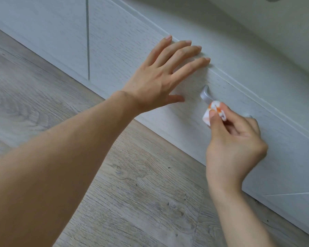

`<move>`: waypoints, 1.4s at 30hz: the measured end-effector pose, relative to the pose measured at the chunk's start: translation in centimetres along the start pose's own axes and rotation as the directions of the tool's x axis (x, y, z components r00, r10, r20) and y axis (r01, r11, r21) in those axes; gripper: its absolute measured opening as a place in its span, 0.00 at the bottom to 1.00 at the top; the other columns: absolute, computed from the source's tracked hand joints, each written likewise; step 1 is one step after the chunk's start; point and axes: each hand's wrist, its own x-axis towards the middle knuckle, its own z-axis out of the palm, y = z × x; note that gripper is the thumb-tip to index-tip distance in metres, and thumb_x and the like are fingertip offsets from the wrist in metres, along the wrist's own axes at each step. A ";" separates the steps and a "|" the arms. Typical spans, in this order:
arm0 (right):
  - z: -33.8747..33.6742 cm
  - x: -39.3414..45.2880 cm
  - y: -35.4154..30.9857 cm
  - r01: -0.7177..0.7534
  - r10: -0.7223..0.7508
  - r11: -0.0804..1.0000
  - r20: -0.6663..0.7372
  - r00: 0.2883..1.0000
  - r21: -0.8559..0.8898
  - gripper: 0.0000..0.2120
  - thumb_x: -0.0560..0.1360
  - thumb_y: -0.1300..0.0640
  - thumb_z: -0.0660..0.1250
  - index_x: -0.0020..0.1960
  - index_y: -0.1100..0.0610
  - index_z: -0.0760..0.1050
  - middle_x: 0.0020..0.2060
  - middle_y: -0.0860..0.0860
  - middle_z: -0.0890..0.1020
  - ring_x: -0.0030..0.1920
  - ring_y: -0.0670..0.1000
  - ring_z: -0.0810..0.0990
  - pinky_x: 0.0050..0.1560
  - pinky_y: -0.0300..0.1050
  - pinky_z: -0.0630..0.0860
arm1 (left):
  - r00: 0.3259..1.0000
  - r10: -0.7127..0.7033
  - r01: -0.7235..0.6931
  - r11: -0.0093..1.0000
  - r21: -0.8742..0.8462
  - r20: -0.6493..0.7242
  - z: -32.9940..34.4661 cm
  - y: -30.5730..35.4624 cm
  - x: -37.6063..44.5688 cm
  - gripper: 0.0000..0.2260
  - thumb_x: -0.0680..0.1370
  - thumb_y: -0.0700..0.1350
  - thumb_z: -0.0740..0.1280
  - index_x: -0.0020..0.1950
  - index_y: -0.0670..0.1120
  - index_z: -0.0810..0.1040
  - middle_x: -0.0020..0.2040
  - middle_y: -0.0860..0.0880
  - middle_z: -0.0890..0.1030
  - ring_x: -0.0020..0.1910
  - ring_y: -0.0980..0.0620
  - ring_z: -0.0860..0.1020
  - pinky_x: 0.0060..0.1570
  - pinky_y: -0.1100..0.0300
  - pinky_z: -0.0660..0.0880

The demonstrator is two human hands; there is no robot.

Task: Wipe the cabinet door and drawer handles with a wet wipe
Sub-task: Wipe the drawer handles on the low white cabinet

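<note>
Right hand (234,139) pinching folded white-orange wet wipe (214,112) on silver handle (205,94); left hand (161,77) spread.

Grey-brown wood-look plank floor (43,97), grain and small knots visible, running diagonally from upper left to lower right and meeting the base of the furniture. Low white cabinet run (57,29) with faint wood-grain texture, fronts parted by a narrow vertical gap (87,38) at upper left and a long horizontal seam (239,86) higher up. Pale greenish-white wall (248,24) above, upper right; soft, even, diffuse light, shadows weak.
</note>
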 end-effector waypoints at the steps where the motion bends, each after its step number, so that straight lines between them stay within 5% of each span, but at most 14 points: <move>1: -0.3 -0.2 0.1 -0.029 0.028 0.999 0.028 0.999 0.023 0.13 0.70 0.65 0.73 0.51 0.51 0.80 0.38 0.42 0.76 0.39 0.44 0.82 0.46 0.37 0.78 | 1.000 -0.001 0.001 1.000 0.004 0.000 0.0 0.0 0.0 0.40 0.67 0.58 0.74 0.74 0.46 0.62 0.71 0.42 0.68 0.71 0.43 0.62 0.72 0.47 0.50; 5: 1.3 -0.6 -0.6 -0.154 0.145 0.987 0.149 0.978 0.045 0.09 0.70 0.62 0.72 0.48 0.52 0.83 0.42 0.50 0.83 0.40 0.44 0.83 0.45 0.42 0.80 | 1.000 -0.010 0.010 0.999 0.031 -0.024 0.2 0.1 0.0 0.39 0.68 0.59 0.74 0.73 0.46 0.64 0.70 0.43 0.69 0.70 0.44 0.63 0.72 0.47 0.52; 12: 2.0 -0.3 -0.9 -0.276 0.279 0.947 0.006 0.960 0.165 0.09 0.69 0.63 0.73 0.39 0.49 0.81 0.34 0.46 0.84 0.36 0.46 0.84 0.40 0.41 0.80 | 1.000 -0.007 0.007 1.000 0.010 -0.012 0.1 -0.1 0.0 0.39 0.67 0.59 0.73 0.73 0.46 0.63 0.70 0.43 0.69 0.70 0.44 0.63 0.72 0.48 0.50; 20: -1.8 0.7 0.8 -0.283 0.315 0.929 -0.107 0.943 0.238 0.03 0.69 0.64 0.72 0.42 0.64 0.82 0.27 0.44 0.82 0.29 0.44 0.80 0.41 0.44 0.81 | 0.998 -0.028 0.028 1.000 0.007 0.062 -0.5 0.2 0.0 0.39 0.68 0.60 0.72 0.74 0.46 0.62 0.70 0.42 0.68 0.71 0.43 0.61 0.72 0.48 0.48; 25: -4.3 1.7 2.3 -0.317 0.382 0.903 -0.204 0.901 0.288 0.02 0.69 0.65 0.71 0.41 0.65 0.82 0.28 0.47 0.81 0.29 0.46 0.78 0.41 0.43 0.80 | 0.995 -0.049 0.048 0.999 0.015 0.087 -1.0 0.6 0.1 0.39 0.68 0.58 0.74 0.73 0.46 0.61 0.70 0.42 0.68 0.71 0.42 0.62 0.72 0.46 0.50; 28: -5.7 3.0 2.4 -0.274 0.356 0.908 -0.239 0.903 0.317 0.03 0.69 0.66 0.70 0.38 0.60 0.81 0.28 0.46 0.81 0.31 0.47 0.79 0.39 0.41 0.79 | 0.990 -0.064 0.063 0.998 0.016 0.124 -1.5 1.0 0.2 0.40 0.67 0.57 0.75 0.73 0.46 0.61 0.70 0.41 0.67 0.71 0.41 0.61 0.73 0.46 0.49; 32: -4.6 4.7 1.2 -0.209 0.238 0.953 -0.114 0.965 0.218 0.05 0.70 0.64 0.70 0.45 0.57 0.81 0.40 0.53 0.83 0.38 0.52 0.83 0.34 0.39 0.79 | 0.971 -0.094 0.084 0.995 0.053 0.218 -2.4 1.8 0.6 0.42 0.65 0.56 0.76 0.72 0.44 0.61 0.70 0.40 0.66 0.71 0.40 0.61 0.72 0.45 0.48; 37: -3.6 5.9 -0.9 -0.152 0.150 0.988 0.156 0.976 0.001 0.09 0.70 0.58 0.70 0.43 0.43 0.79 0.43 0.55 0.83 0.40 0.52 0.82 0.43 0.49 0.80 | 0.820 -0.197 0.215 0.976 0.029 0.537 -6.3 3.3 2.8 0.38 0.72 0.55 0.72 0.76 0.46 0.57 0.75 0.43 0.58 0.75 0.43 0.54 0.73 0.47 0.48; 42: -5.3 6.3 -7.4 -0.131 0.194 0.977 0.433 0.880 -0.170 0.07 0.73 0.60 0.70 0.49 0.53 0.81 0.44 0.51 0.81 0.42 0.48 0.80 0.44 0.32 0.74 | 0.554 -0.258 0.224 0.962 0.157 0.791 -13.7 3.2 4.6 0.35 0.78 0.56 0.63 0.77 0.45 0.50 0.77 0.45 0.53 0.75 0.46 0.53 0.74 0.50 0.47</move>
